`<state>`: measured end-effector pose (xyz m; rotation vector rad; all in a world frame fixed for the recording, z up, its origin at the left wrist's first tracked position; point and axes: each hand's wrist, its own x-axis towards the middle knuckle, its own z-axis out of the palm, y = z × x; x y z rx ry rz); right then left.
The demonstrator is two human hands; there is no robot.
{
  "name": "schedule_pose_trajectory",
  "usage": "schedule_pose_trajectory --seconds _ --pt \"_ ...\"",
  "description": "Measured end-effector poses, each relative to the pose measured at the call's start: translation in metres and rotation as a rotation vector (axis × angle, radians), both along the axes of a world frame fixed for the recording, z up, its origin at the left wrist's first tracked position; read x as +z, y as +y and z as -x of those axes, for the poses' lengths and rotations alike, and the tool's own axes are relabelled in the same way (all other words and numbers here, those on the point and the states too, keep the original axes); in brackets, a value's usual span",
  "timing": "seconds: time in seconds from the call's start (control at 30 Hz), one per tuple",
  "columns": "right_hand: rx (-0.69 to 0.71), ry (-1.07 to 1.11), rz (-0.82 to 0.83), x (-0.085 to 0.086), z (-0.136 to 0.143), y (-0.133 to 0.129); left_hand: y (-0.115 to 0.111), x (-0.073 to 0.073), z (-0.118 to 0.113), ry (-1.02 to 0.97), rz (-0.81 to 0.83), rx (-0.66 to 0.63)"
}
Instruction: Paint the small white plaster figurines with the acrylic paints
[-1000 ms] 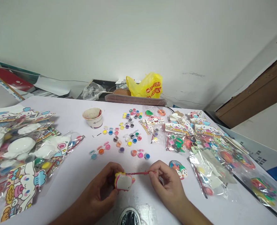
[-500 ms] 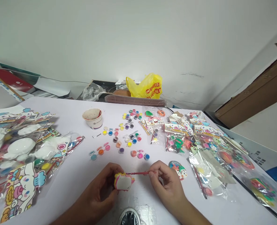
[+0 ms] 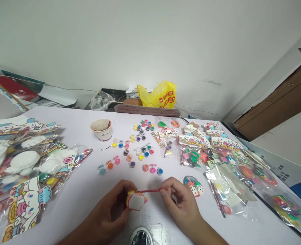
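Observation:
My left hand (image 3: 117, 202) is closed around the left side of a small figurine (image 3: 136, 201), white on the face toward me with yellow and pink edges. In my right hand (image 3: 179, 200) a thin red paintbrush (image 3: 150, 191) is pinched between thumb and fingers. It lies nearly level, and its tip touches or sits right at the figurine's upper edge. A painted figurine (image 3: 193, 186) in green, blue and red lies on the table just right of my right hand. Small paint pots (image 3: 153, 169) stand beyond both hands.
A paper cup (image 3: 101, 130) with a brush inside stands behind the paint pots. Bagged white figurines (image 3: 23, 160) cover the table's left side. Packaged painted pieces (image 3: 191, 156) spread over the right. A yellow plastic bag (image 3: 158, 95) sits at the back. A round grommet (image 3: 141, 235) is at the near edge.
The figurine and my left hand have shifted slightly right and down. The brush tip has stayed by the figurine's top edge, and my right hand has moved a little left.

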<state>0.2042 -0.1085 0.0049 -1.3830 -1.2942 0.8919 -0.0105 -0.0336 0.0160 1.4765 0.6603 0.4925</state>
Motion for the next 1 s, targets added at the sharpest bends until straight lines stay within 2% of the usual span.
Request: schedule_pose_trajectory --seconds 0.47,1.0 --pt "0.0 -0.025 0.018 0.001 0.0009 0.0006 0.0021 -0.0019 0.0009 -0.015 0.013 -0.051" --pt "-0.006 -0.028 0.014 -0.0015 0.0006 0.0003 0.0014 -0.0037 0.0015 -0.016 0.017 -0.031"
